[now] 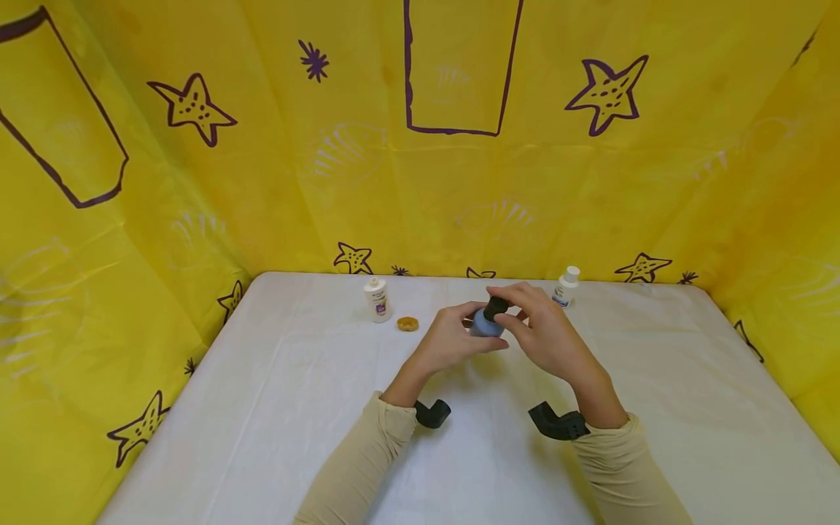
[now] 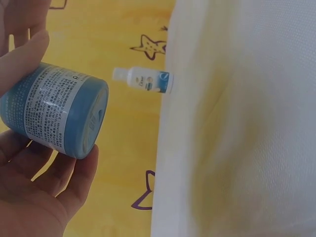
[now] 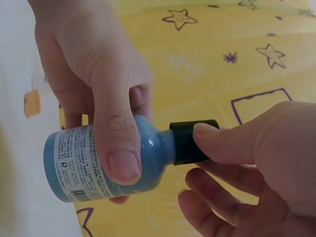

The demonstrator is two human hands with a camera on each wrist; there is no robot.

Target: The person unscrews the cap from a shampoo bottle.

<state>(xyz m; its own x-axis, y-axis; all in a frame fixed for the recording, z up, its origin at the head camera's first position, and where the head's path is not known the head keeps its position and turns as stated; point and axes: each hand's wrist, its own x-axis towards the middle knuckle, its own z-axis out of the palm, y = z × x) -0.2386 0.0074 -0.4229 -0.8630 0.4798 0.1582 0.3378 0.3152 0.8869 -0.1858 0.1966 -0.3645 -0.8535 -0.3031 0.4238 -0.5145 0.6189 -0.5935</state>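
A blue bottle (image 1: 486, 326) with a black cap (image 1: 496, 308) is held tilted above the table. My left hand (image 1: 453, 337) grips its body, the thumb lying across the printed label in the right wrist view. The right hand (image 1: 550, 334) pinches the black cap (image 3: 183, 143) between thumb and fingers. Cap and neck are together, with a short piece of blue neck (image 3: 167, 146) showing below the cap. The left wrist view looks at the bottle's base and the white text label (image 2: 52, 106).
To the left stands a white bottle (image 1: 378, 300), beside a low orange-yellow round piece (image 1: 407, 324). Behind the right hand is a small white bottle (image 1: 567, 284) with a blue label. A white cloth covers the table (image 1: 262, 408); yellow patterned sheets (image 1: 367, 168) hang around it.
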